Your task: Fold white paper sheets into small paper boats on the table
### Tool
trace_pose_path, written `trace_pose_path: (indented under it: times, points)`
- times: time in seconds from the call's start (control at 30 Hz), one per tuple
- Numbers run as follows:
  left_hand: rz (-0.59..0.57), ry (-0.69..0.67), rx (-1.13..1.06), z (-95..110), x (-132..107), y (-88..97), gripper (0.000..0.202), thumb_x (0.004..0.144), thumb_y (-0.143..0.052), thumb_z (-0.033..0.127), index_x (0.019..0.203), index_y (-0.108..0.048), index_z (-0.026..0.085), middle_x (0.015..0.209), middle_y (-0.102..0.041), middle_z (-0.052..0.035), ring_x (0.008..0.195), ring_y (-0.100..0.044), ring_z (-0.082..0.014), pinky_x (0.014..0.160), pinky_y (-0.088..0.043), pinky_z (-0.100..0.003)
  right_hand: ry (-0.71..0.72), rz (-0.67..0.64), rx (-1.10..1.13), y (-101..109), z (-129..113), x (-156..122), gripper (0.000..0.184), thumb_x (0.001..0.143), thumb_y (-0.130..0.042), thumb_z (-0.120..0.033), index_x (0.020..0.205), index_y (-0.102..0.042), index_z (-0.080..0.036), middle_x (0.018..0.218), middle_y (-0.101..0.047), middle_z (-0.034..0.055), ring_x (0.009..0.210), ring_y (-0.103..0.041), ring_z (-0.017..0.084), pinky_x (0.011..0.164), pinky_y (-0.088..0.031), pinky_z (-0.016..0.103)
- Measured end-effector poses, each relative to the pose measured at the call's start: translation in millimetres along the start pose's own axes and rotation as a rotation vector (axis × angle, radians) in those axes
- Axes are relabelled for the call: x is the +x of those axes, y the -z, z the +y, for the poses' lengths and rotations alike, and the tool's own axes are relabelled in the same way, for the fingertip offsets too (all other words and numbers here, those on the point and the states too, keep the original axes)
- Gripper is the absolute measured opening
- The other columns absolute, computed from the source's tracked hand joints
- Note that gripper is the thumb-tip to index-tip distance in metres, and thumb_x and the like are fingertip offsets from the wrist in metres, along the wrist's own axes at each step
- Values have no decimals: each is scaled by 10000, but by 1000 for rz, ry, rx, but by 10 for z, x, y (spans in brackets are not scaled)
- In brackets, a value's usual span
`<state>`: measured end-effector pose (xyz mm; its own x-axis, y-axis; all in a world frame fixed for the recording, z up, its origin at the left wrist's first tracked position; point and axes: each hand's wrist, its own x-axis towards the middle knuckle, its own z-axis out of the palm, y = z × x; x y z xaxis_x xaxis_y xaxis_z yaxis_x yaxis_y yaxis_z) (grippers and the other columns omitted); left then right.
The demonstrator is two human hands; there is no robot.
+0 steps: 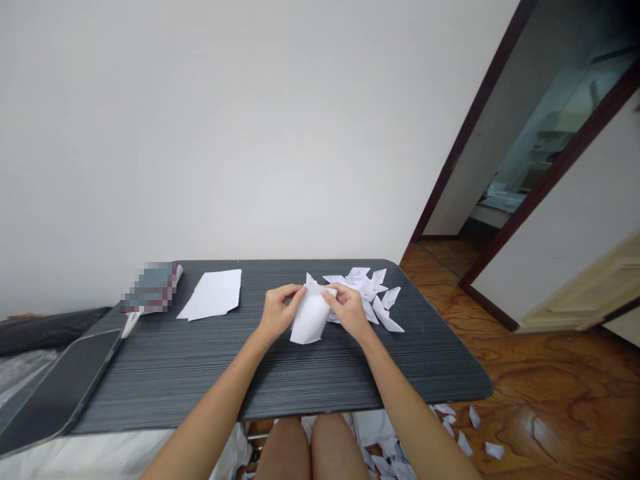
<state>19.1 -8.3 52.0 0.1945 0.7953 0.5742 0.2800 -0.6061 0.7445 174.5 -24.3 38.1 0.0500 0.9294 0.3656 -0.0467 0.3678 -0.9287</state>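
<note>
**Paper pinched between two hands, above the table's near middle**

Head view: The left hand (280,310) and right hand (350,310) are both closed on a white paper (313,320), each pinching its upper edge between thumb and fingers. It slopes down toward the person from the grip; whether its lower end touches the table (200,373) cannot be told. A white point shows just above the grip, and I cannot tell whether it belongs to the same paper.

Just right of the grip, folded pieces (367,283) spread in a loose pile, leaving little room there. Beyond them, dark tabletop runs to the rounded right edge. To the left, a broad stretch separates the grip from some flat sheets (215,293) near the far edge, where the wall (260,167) rises. Tabletop also lies between the grip and the near edge, above the knees (295,443).

Farther left are a pixelated item (153,288), any print on it unreadable, and a dark slab (65,380). Scraps (473,417) lie on the floor (530,380), down to the grip's right.
</note>
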Motion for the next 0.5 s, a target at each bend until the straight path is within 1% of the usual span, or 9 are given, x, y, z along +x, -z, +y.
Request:
trace_pose_path:
  times: [0.17,0.23,0.27,0.33,0.37,0.4,0.43,0.5]
  points:
    - [0,-33,20,0,-6,2,247,744,-490,319,659,-645,146,624,-618,-31,560,-516,-124,555,-407,-221,11,-5,-27,-18,-47,-18,174,679,-575,-325,743,-589,-164,688,-574,25,632,-521,140,580,-422,255]
    - [3,-39,35,-15,-7,2,253,744,-488,321,650,-641,143,602,-602,-28,547,-502,-118,542,-396,-215,-3,-6,-1,-28,-68,-22,184,668,-588,-323,765,-582,-166,704,-584,26,637,-532,138,585,-426,249]
    - [5,-35,41,-25,-6,3,255,744,-487,322,647,-640,141,592,-595,-26,539,-495,-115,535,-390,-212,-22,-8,33,-32,-72,-21,220,659,-598,-320,821,-573,-173,708,-593,21,634,-539,135,582,-428,245]
    - [16,-6,36,-46,-2,5,259,742,-489,326,647,-638,136,591,-592,-24,535,-488,-112,523,-382,-208,-86,-13,135,-32,-61,-10,373,637,-622,-312,978,-518,-199,687,-610,2,616,-555,130,578,-435,243]
    - [26,16,25,-55,1,6,261,738,-492,331,652,-638,133,600,-597,-25,539,-491,-114,517,-380,-207,-127,-16,186,-27,-46,-1,439,626,-634,-309,1028,-490,-206,663,-616,-7,603,-562,129,577,-438,246]
    - [34,42,8,-62,3,6,264,734,-496,338,657,-640,130,612,-602,-26,545,-495,-116,510,-377,-205,-166,-17,223,-19,-27,10,456,616,-645,-309,1031,-491,-200,635,-620,-11,589,-567,128,576,-441,249]
    - [36,69,-13,-66,5,5,270,728,-501,347,660,-641,126,615,-604,-25,545,-497,-116,500,-373,-204,-197,-8,243,-9,-6,20,413,606,-654,-313,977,-525,-183,611,-621,-9,574,-568,128,574,-441,251]
    - [22,128,-58,-66,9,-2,289,716,-508,368,659,-641,118,580,-589,-17,509,-482,-108,463,-354,-198,-229,34,247,13,31,37,275,585,-669,-329,771,-585,-144,579,-622,4,542,-562,121,559,-434,244]
